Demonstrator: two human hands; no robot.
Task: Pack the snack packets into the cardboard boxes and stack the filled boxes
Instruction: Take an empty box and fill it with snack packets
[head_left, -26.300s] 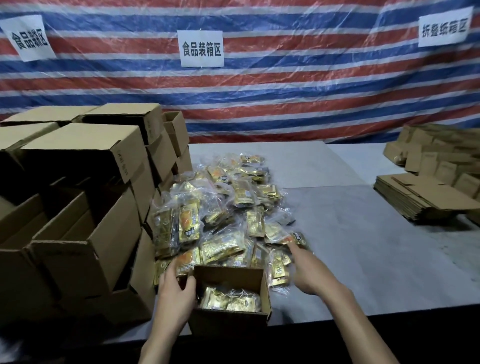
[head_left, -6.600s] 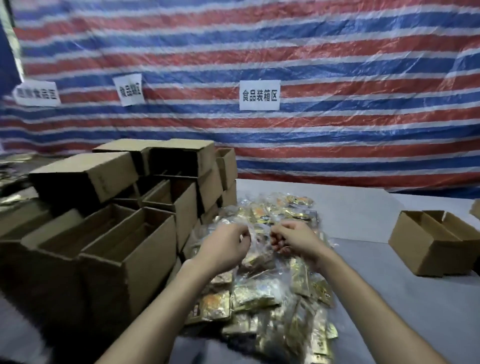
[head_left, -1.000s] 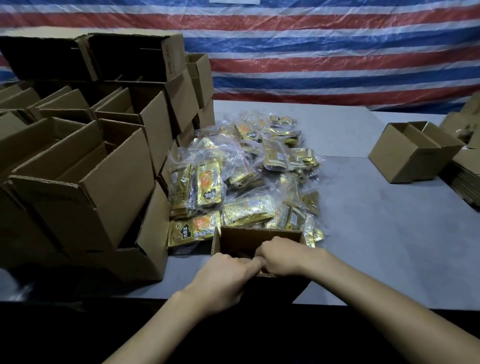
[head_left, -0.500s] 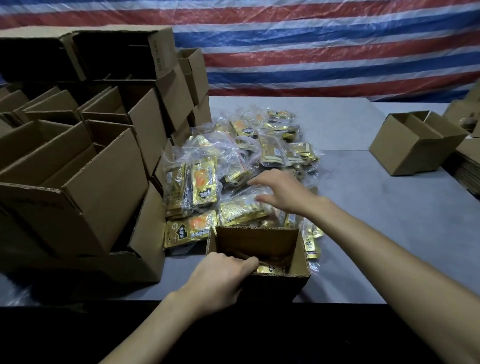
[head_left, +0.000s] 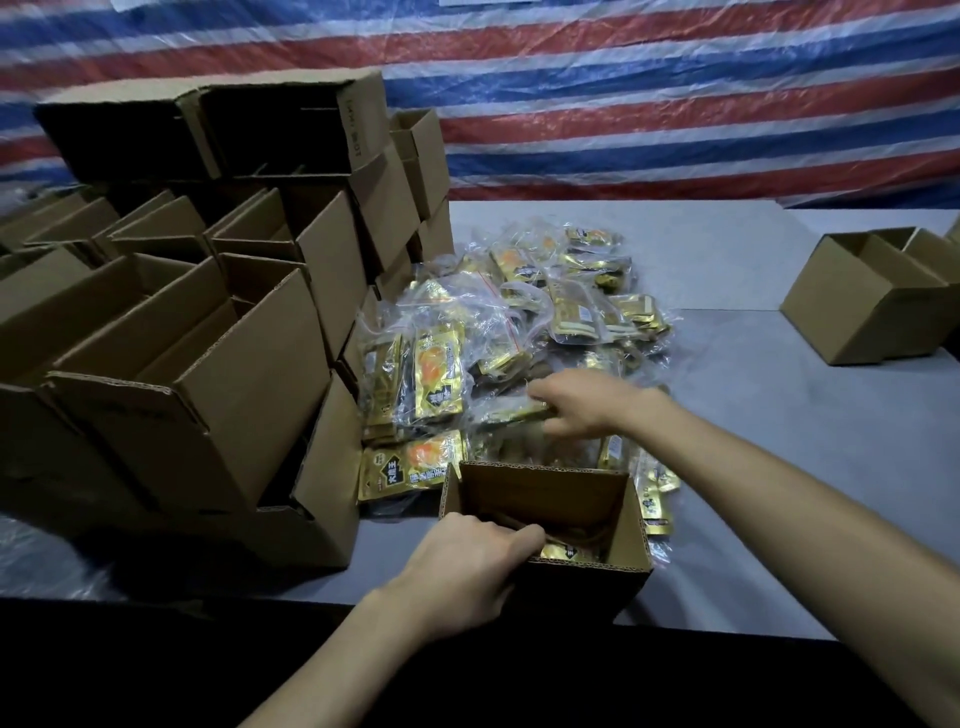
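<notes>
Packing gold snack packets into a small cardboard box at the near edge of a grey counter (head_left: 779, 441).

Behind hangs a red, white and blue striped tarpaulin (head_left: 649, 104). A tall stack of open boxes (head_left: 234, 374) crowds the left side and presses against the heap of snack packets (head_left: 498, 332), while a spare open box (head_left: 857, 312) sits well apart at far right. The cardboard box (head_left: 540, 493) stands open just in front of the heap, with a packet (head_left: 563, 553) lying inside. The left hand (head_left: 467, 561) grips the box's near left rim, fingers curled over the edge into it. The right hand (head_left: 582, 402), arm stretched forward past the box, reaches into the heap with fingers and thumb bracketing a gold packet's edge; blur hides whether they have clamped on it.
</notes>
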